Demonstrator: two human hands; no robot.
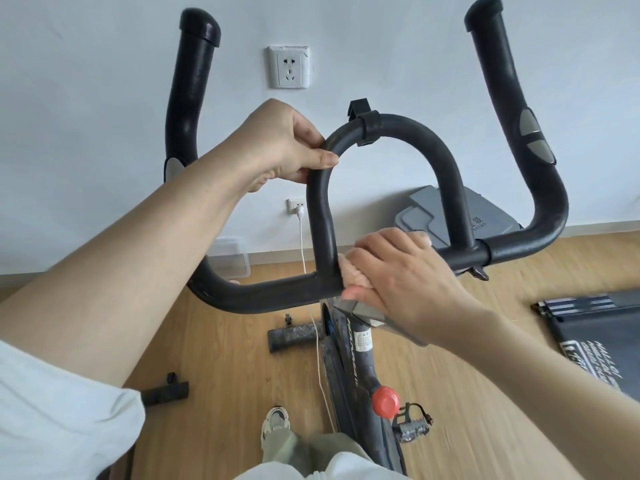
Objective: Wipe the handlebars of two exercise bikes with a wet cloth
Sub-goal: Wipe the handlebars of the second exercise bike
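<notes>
1. Mid-frame, our left hand (277,143) grips the upper left curve of the handlebar (446,181) loop.
2. Lower centre, our right hand (398,278) presses a pink cloth (351,275) around the crossbar, fingers closed over it, beside the loop's left foot.

Most of the pink cloth (351,271) is buried under the right hand (398,282), only a fuzzy edge showing at the fingers and a bit past the knuckles. That hand also covers the middle of the handlebars (277,292) and part of the grey console (367,315) beneath. The left hand (280,147) hides a stretch of the centre loop. The dark mat (595,327) runs off the right edge, its white lettering too smeared to read. The label on the bike stem (363,341) is too small to make out.
</notes>
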